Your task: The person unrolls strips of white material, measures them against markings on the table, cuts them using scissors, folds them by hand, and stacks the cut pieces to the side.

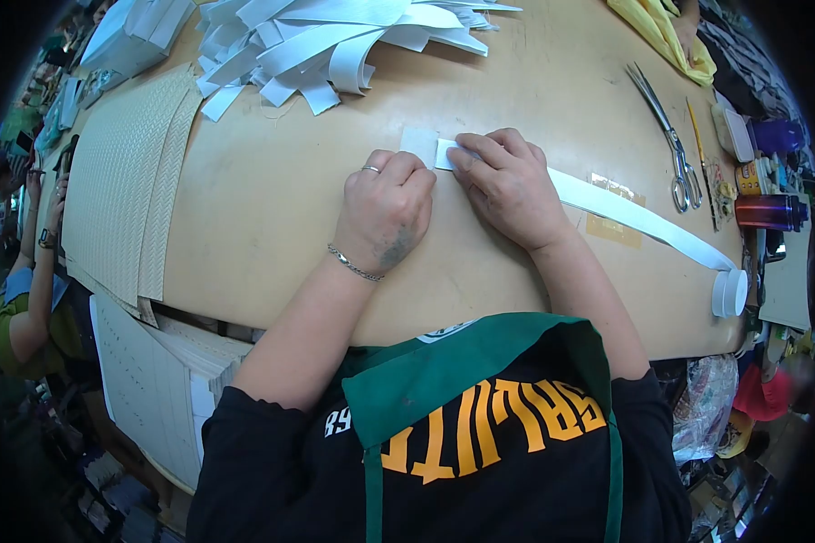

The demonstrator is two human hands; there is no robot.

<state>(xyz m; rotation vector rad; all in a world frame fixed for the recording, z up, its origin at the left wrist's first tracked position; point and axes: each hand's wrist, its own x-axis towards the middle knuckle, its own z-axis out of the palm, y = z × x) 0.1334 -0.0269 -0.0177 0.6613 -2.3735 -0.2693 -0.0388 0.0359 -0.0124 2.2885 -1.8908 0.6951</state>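
My left hand [388, 208] is closed, with fingers curled and fingertips at the lower edge of a small pale square piece [419, 142] lying on the table. The exact grip is hidden beneath the knuckles. Close beside it, my right hand [507, 187] has its fingers bent down on the end of a white strip [625, 210]. The strip's tip pokes out left of these fingers, near the square. From under my right wrist the strip runs right to its roll [730, 293] at the table edge.
White cut strips [308, 45] are heaped at the back. Textured beige sheets [122, 190] are stacked at the left. Scissors [668, 136] and a thin yellow stick [700, 154] lie at the right, near a dark bottle [770, 213]. Another person's arm [41, 281] shows far left.
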